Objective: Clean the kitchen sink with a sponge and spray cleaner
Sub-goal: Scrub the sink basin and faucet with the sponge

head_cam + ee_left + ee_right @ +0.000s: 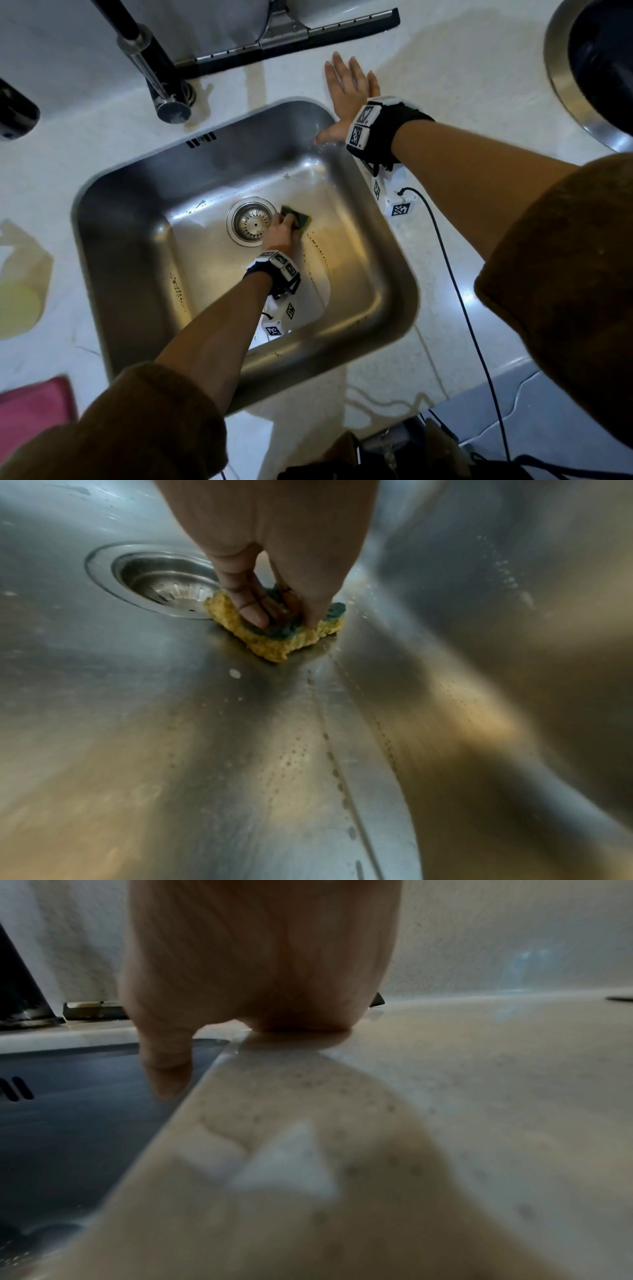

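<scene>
The steel sink is set into a pale counter. My left hand grips a yellow sponge with a green scouring side and presses it on the sink floor just right of the round drain strainer. In the left wrist view the fingers curl over the sponge beside the drain. My right hand lies flat and open on the counter at the sink's far right corner, thumb hanging over the rim. No spray cleaner is in view.
A black faucet stands behind the sink, and a squeegee lies along the back wall. A steel pot sits at the far right. A pink cloth lies near left, yellowish wet patches on the left counter. A black cable runs down the right.
</scene>
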A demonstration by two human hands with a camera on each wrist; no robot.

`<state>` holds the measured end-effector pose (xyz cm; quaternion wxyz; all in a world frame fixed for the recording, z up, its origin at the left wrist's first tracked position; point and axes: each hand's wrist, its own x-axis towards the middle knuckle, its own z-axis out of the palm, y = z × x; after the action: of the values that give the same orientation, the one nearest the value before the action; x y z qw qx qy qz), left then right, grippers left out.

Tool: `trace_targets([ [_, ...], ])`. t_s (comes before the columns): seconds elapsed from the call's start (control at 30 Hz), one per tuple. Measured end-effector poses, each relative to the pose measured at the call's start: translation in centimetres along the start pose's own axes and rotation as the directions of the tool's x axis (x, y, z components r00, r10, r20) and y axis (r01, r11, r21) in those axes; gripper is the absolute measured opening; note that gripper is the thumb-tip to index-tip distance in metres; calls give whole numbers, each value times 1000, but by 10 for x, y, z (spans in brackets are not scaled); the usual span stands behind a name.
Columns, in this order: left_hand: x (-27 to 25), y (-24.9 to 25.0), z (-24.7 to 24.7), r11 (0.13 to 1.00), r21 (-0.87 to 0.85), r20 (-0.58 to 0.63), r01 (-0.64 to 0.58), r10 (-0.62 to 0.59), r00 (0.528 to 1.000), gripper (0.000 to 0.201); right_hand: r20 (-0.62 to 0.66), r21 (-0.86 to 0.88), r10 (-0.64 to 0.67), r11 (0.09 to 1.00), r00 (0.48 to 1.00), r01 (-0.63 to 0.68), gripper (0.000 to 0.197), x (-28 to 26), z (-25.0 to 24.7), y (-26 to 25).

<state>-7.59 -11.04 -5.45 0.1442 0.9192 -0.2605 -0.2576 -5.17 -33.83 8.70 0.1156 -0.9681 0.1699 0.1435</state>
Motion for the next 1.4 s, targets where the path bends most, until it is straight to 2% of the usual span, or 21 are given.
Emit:
trace_targets([
  [0.1, -9, 10, 6, 994, 24, 47, -109, 108, 993, 30, -4, -5, 1, 1000, 1000, -1, 119, 1, 0, 0],
  [0.2, -31, 16, 20, 966, 20, 127, -256, 252, 959, 33, 6, -2, -2, 1000, 1000, 2, 119, 0, -1, -1],
  [0.27, -49, 15, 28, 929, 6, 193, -369, 361, 912, 32, 14, -4, -7, 1000, 1000, 7, 118, -1, -2, 0],
  [0.37, -70, 7, 33, 888, -41, 299, -458, 448, 843, 25, 19, 4, -10, 1000, 1000, 10, 117, -4, -3, 0],
  [0.5, -82, 7, 31, 857, -65, 539, -511, 461, 705, 23, 25, 16, -18, 1000, 1000, 17, 116, -6, -5, 0],
  [0.53, -81, 8, 29, 865, -75, 573, -496, 445, 688, 22, 26, 17, -18, 1000, 1000, 18, 116, -6, -5, 0],
  [0.57, -79, 9, 27, 877, -100, 573, -469, 436, 694, 21, 25, 15, -16, 1000, 1000, 15, 116, -6, -4, -1],
  [0.67, -71, 14, 22, 892, -226, 440, -392, 452, 776, 22, 14, 9, -4, 1000, 1000, 4, 117, -4, -4, -1],
  [0.73, -66, 23, 22, 883, -266, 409, -386, 466, 785, 23, 13, 16, -7, 1000, 1000, 7, 117, -4, -3, -1],
  [0.8, -68, 35, 30, 873, -264, 466, -409, 487, 739, 25, 13, 15, -6, 1000, 1000, 6, 117, -4, -2, -1],
  [0.9, -83, 47, 46, 831, -260, 551, -492, 546, 631, 24, 10, 8, 0, 1000, 1000, 0, 118, -1, -1, -1],
  [0.97, -91, 49, 53, 806, -269, 580, -528, 573, 579, 22, 8, 9, -1, 1000, 1000, 1, 118, -1, 0, -1],
  [1.1, -90, 44, 46, 811, -175, 712, -558, 496, 497, 29, 16, 19, -4, 1000, 1000, 4, 117, -2, 0, 0],
  [1.17, -90, 37, 42, 836, -115, 760, -536, 422, 494, 32, 21, 19, -8, 1000, 1000, 7, 118, -1, -1, 0],
  [1.27, -89, 12, 39, 899, 21, 839, -437, 222, 497, 38, 27, 23, -7, 1000, 1000, 7, 119, -1, -2, 1],
  [1.3, -89, 2, 36, 907, 56, 863, -418, 167, 477, 37, 27, 21, -8, 1000, 1000, 7, 119, -1, -3, 1],
  [1.4, -92, -30, 32, 957, 125, 842, -262, 37, 538, 31, 21, 19, -5, 1000, 1000, 5, 120, -1, -2, 0],
])
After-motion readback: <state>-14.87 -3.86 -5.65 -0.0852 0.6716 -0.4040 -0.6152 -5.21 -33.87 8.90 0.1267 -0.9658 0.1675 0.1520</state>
